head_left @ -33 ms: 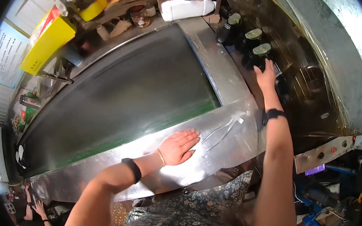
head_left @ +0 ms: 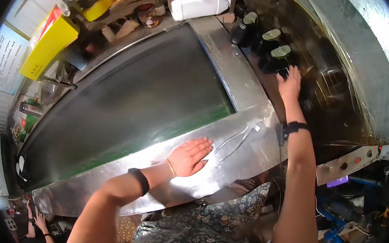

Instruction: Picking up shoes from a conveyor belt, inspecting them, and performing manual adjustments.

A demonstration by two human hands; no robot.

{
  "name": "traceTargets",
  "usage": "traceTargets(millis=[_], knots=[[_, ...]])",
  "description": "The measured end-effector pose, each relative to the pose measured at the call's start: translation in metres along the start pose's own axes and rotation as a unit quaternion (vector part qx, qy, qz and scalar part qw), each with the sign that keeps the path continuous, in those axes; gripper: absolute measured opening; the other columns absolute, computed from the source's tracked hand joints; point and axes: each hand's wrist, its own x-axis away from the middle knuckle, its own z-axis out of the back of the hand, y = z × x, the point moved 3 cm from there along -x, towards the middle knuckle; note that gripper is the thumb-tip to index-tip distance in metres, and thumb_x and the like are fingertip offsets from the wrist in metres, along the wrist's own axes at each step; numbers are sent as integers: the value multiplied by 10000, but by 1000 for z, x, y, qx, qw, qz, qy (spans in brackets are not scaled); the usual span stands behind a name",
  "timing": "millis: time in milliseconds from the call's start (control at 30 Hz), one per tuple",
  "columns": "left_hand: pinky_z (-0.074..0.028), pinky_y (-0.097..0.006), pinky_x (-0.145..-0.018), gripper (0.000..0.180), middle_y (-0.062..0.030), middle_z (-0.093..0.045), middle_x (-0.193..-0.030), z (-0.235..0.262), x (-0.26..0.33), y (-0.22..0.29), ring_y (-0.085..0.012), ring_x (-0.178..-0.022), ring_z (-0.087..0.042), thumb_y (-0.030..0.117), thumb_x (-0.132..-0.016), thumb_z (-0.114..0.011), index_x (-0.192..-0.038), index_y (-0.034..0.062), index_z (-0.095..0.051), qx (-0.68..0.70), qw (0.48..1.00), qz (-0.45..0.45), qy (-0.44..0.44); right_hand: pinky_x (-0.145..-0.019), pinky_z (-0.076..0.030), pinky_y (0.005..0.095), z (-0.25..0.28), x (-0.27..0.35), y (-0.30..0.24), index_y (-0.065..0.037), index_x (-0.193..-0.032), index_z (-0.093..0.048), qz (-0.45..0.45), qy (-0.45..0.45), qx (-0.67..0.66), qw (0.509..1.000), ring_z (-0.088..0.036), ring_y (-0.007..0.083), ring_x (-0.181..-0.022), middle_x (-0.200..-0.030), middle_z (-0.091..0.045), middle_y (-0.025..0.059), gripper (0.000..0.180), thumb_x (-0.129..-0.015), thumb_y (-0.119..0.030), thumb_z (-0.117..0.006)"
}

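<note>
Three black pieces (head_left: 265, 45) with pale-green tops, in a row right of the belt (head_left: 139, 107). Right hand (head_left: 290, 85) at the nearest, fingers part-bent, can't tell if gripping. Left hand (head_left: 188, 158) flat, holding nothing, on metal frame (head_left: 243, 162) below belt.

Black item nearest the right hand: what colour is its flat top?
Flat top: pale grey-green, best seen in the head view.

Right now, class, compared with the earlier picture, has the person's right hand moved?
Yes: the right hand has shifted slightly rightward, farther from the silvery metal frame.
</note>
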Motion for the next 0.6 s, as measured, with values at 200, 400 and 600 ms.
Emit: traceTargets(millis=[200,400,600], knots=[[-398,-437,-1084,461,-124,-532,-1401,-3,-19,14,-294,-1314,-489,241,-892,-590,-1310,49,-565,1,999,-37,-16,-1108,-335,504,45,63,144,-82,-1542,-178,-199,-111,-68,971,-345,389,-1386,-1530,-292,257,1255,-602,-550,-866],[-397,-428,-1084,465,-121,-523,-1414,-5,-13,9,-284,-1324,-479,244,-893,-576,-1312,42,-563,-13,999,-20,-42,-1022,-360,566,-7,41,162,-231,-1488,-383,-462,-139,-459,746,-424,297,-1331,-1492,-431,64,910,-746,-628,-730],[-394,-412,-1088,473,-124,-524,-1414,1,-6,3,-283,-1324,-480,244,-888,-586,-1313,38,-562,-21,999,-16,-40,-1006,-397,479,-13,26,133,-138,-1439,-431,-401,-85,-397,821,-473,265,-1259,-1426,-482,70,843,-737,-431,-794]])
